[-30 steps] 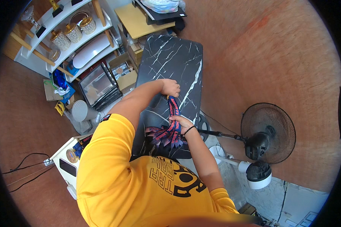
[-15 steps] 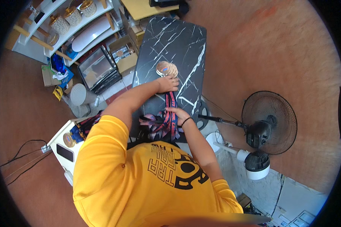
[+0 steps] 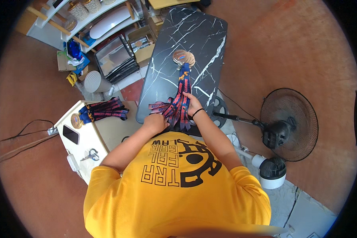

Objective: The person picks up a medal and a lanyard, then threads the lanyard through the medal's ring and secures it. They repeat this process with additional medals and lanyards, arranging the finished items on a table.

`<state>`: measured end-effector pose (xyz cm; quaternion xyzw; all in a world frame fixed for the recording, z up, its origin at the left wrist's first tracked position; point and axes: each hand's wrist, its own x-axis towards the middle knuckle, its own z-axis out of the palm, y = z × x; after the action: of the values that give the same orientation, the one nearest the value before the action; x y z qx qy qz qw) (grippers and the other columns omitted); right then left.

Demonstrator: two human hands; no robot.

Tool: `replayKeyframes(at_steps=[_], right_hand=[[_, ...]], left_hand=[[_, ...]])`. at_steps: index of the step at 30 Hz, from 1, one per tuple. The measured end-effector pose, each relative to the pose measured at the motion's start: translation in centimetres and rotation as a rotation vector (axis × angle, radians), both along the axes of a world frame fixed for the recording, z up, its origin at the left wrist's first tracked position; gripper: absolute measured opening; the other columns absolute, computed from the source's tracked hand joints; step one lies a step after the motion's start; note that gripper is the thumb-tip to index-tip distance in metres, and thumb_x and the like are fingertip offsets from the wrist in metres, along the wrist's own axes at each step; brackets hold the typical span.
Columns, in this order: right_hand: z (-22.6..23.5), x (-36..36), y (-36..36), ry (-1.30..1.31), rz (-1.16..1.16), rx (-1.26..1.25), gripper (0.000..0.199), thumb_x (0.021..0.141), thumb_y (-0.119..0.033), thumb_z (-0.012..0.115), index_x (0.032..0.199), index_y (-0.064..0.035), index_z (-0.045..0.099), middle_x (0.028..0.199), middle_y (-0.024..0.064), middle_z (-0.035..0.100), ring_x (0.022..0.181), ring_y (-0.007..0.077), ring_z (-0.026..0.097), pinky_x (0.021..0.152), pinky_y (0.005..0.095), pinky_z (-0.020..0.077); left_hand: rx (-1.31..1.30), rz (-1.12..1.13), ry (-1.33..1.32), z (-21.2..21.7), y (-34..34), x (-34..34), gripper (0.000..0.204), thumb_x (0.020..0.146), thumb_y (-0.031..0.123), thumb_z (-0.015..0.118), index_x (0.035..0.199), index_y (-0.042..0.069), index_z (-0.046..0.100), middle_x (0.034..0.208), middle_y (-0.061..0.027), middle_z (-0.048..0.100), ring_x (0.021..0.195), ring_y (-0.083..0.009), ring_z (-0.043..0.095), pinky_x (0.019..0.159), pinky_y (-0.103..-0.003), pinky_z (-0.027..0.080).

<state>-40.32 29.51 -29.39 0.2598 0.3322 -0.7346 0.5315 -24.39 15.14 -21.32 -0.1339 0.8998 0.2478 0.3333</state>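
A stack of bronze-coloured medals (image 3: 181,57) lies on the black marble-patterned table (image 3: 194,35). Their dark blue and red printed ribbons (image 3: 183,83) run together toward me and fan out in loose folds at the table's near end. My right hand (image 3: 192,104), with a dark band on its wrist, is closed around the right side of the ribbon bundle. Lower left of it, my left hand (image 3: 156,122) has its fingers curled in at the loose ribbon ends; the fingertips are partly hidden among the folds.
On a pale side table (image 3: 92,139) at left lie another medal (image 3: 76,120) with ribbons, a phone (image 3: 71,135) and scissors (image 3: 92,154). A standing fan (image 3: 279,133) and a smaller white fan (image 3: 272,174) are at right. Shelves (image 3: 107,29) and boxes stand far left.
My left hand has left the area just below the medals and come back to the loose ribbon ends. My right hand stays on the bundle. The view has shifted, showing more of the side table.
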Motion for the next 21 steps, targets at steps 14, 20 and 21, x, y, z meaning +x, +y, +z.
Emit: replayKeyframes(at_steps=[14,20,21], right_hand=[[-2.4,-1.4,2.3,0.008,0.162,0.004,0.018,0.087,-0.014,0.062,0.103,-0.0054,0.061,0.095,0.0107,0.069,0.088,0.0279,0.067,0.085,0.0477,0.0535],[-5.3,-0.9,4.9,0.190,0.208,0.055,0.017,0.087,-0.004,0.061,0.104,-0.0046,0.060,0.089,0.0100,0.069,0.076,0.0242,0.069,0.072,0.0410,0.0580],[-5.9,-0.8,5.2,0.231,0.190,0.033,0.017,0.087,-0.004,0.061,0.104,-0.0043,0.060,0.088,0.0104,0.069,0.076,0.0241,0.069,0.072,0.0403,0.0581]], left_hand=[[0.257,0.552,0.333,4.2,-0.8,5.0,0.023,0.085,0.025,0.065,0.089,0.003,0.068,0.086,-0.0072,0.067,0.083,-0.0165,0.062,0.076,-0.034,0.048],[0.475,0.623,0.392,14.5,-2.3,2.5,0.027,0.092,0.027,0.063,0.085,0.001,0.066,0.074,0.0004,0.063,0.068,-0.0064,0.054,0.063,-0.024,0.043],[0.440,0.587,0.384,15.3,-2.3,2.2,0.028,0.092,0.026,0.063,0.085,0.000,0.066,0.073,-0.0004,0.062,0.068,-0.0073,0.054,0.064,-0.024,0.043]])
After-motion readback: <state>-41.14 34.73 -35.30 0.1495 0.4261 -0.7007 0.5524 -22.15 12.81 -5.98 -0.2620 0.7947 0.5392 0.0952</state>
